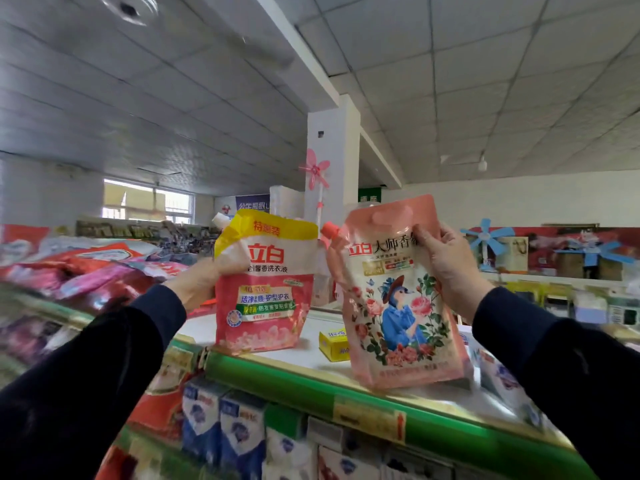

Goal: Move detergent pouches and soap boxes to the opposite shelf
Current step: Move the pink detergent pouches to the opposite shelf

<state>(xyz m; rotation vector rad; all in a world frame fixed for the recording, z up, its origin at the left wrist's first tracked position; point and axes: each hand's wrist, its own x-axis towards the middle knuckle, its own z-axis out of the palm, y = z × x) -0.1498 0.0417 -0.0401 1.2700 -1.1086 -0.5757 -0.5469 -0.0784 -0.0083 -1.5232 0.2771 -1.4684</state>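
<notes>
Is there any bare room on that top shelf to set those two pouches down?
Yes: the white shelf top is bare between the yellow-topped pouch and the small yellow box, and behind them toward the pillar. The far left is crowded with piled red bags.

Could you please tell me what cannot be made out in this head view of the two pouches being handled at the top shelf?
- Left hand: fingers hidden behind the yellow-topped pouch.
- Pink floral pouch: end of the title covered by the right hand; bottom print blurred.
- Yellow box: partly hidden behind the floral pouch; label too small.
- Lower-shelf cartons: blurred, unreadable.
</notes>
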